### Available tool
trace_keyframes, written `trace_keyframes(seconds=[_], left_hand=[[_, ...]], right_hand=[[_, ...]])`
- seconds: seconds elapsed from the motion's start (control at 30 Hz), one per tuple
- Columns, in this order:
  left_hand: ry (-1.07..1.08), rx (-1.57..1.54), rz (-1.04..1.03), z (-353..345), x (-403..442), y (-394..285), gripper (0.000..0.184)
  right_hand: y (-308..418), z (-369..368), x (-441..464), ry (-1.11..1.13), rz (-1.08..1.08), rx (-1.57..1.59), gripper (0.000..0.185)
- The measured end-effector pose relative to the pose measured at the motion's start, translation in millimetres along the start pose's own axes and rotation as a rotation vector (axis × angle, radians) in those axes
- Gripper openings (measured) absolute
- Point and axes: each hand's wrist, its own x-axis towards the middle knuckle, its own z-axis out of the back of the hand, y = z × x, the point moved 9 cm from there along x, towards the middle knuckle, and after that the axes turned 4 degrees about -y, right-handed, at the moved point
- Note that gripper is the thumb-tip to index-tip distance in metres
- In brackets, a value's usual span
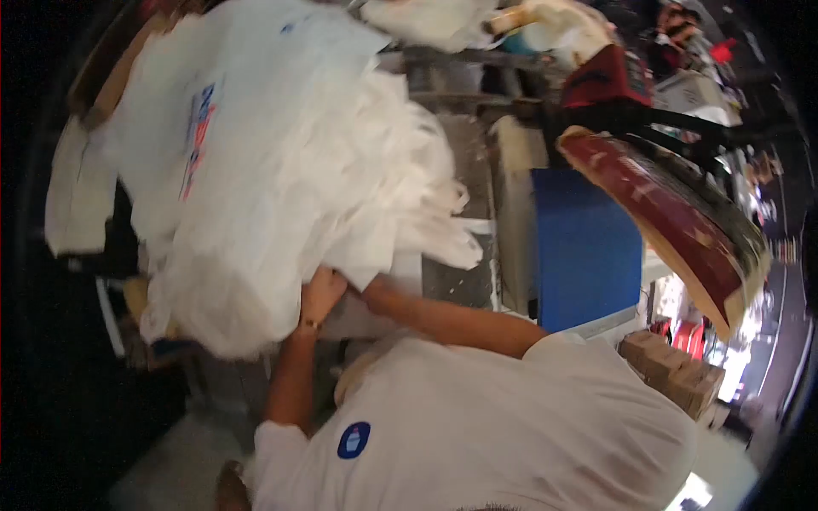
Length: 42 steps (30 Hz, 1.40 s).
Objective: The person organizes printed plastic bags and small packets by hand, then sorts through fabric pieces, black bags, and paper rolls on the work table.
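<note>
A large heap of white plastic bags [281, 179] lies in front of me, one with blue and red lettering [198, 136]. At the heap's near edge, my left hand [322, 294], with a band on the wrist, is closed with its fingers curled against the bag plastic. My right hand [372, 292] reaches in from the right, close beside the left one. A white flap [362, 255] covers most of its fingers, so their grip is hidden.
A blue panel [588, 247] stands to the right of the heap. Above it are a red box-shaped thing [607, 78] and a worn, dark red padded piece [665, 209]. Cardboard boxes [673, 370] sit lower right. More plastic bags [434, 19] lie at the far side.
</note>
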Motion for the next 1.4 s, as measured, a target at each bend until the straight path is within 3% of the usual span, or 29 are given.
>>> trace_keyframes(seconds=[0.1, 0.13, 0.17, 0.2, 0.23, 0.27, 0.3, 0.33, 0.37, 0.4, 0.47, 0.5, 0.57, 0.6, 0.67, 0.8, 0.87, 0.9, 0.97, 1.2, 1.27, 1.3, 1.4], left_hand=[[-0.181, 0.111, -0.039, -20.9, 2.7, 37.1, 0.027], [0.032, 0.049, 0.317, -42.5, -0.9, 72.9, 0.029], [0.013, 0.172, 0.308, -35.3, 9.3, 66.0, 0.034], [-0.004, 0.098, 0.340, -15.9, 16.2, 40.0, 0.031], [0.071, 0.071, 0.355, 25.5, 31.3, -12.5, 0.030], [0.054, 0.059, 0.233, 21.4, 40.2, -6.3, 0.029], [0.266, 0.184, 0.331, 18.1, 51.3, 2.7, 0.029], [0.267, 0.196, 0.340, 17.0, 56.2, 15.0, 0.029], [0.081, 0.217, 0.180, 21.4, 65.3, 17.7, 0.031], [-0.104, 0.233, 0.017, 29.5, 65.7, 9.4, 0.034], [-0.016, 0.288, 0.079, 37.9, 67.8, -6.5, 0.034], [0.015, 0.202, 0.037, 38.6, 68.2, -18.6, 0.036], [-0.004, -0.017, -0.094, 40.3, 66.1, -38.3, 0.041], [-0.013, -0.008, -0.090, 40.5, 66.0, -37.6, 0.041], [0.092, -0.028, 0.128, 36.0, 63.5, -23.1, 0.044], [0.030, 0.020, 0.061, 35.6, 64.2, -21.1, 0.047], [-0.021, -0.016, 0.088, 44.9, 58.0, -34.3, 0.040], [0.055, 0.067, 0.177, 36.3, 61.9, -10.3, 0.041], [0.063, 0.090, 0.162, 31.7, 66.5, 8.4, 0.043], [0.134, 0.010, 0.103, 29.1, 53.1, -40.6, 0.042], [0.193, 0.191, 0.231, 24.2, 47.7, -27.8, 0.043], [0.153, 0.145, 0.200, 10.8, 61.2, 14.0, 0.035], [0.181, 0.259, 0.138, 9.9, 45.9, -0.5, 0.026]], right_hand=[[-18.4, -20.0, 11.3, -0.039, 0.247, -0.539, 0.062], [-24.2, -21.7, 20.2, 0.080, -0.002, -0.420, 0.071], [48.0, 15.2, 15.1, -0.179, 0.133, 0.447, 0.076], [23.1, 8.3, 9.4, -0.282, -0.734, 0.753, 0.086], [22.2, 7.5, 10.8, -0.280, -0.687, 0.750, 0.082], [23.1, 8.9, 13.6, -0.282, -0.629, 0.749, 0.079], [31.4, 9.8, 14.2, -0.268, -0.632, 0.758, 0.079], [47.3, 15.8, 11.6, -0.299, -0.663, 0.763, 0.067], [51.1, 21.0, 9.9, -0.333, -0.694, 0.767, 0.056], [48.4, 19.5, 10.9, -0.327, -0.698, 0.775, 0.056], [38.9, 12.6, 21.3, -0.363, -0.674, 0.864, 0.043], [33.2, 5.2, 26.7, -0.350, -0.671, 0.868, 0.043], [41.8, -0.3, 42.8, -0.366, -0.356, 1.060, 0.041], [39.5, -1.1, 40.2, -0.354, -0.350, 1.062, 0.041], [48.6, 13.3, 29.4, -0.329, -0.352, 1.049, 0.039], [42.6, 36.5, -26.5, -0.201, -0.435, 0.980, 0.042], [39.8, 44.6, -59.6, -0.123, -0.429, 0.822, 0.048], [38.8, 51.7, -72.9, -0.127, -0.431, 0.826, 0.048], [51.0, 60.7, -106.2, -0.086, -0.515, 0.917, 0.050], [81.3, 108.9, -157.2, -0.227, -0.424, 1.091, 0.053], [86.5, 118.6, -175.4, -0.196, -0.409, 1.163, 0.054], [87.6, 124.8, -186.2, -0.234, -0.400, 1.163, 0.054], [87.4, 138.8, -221.7, -0.336, -0.399, 1.155, 0.056]])
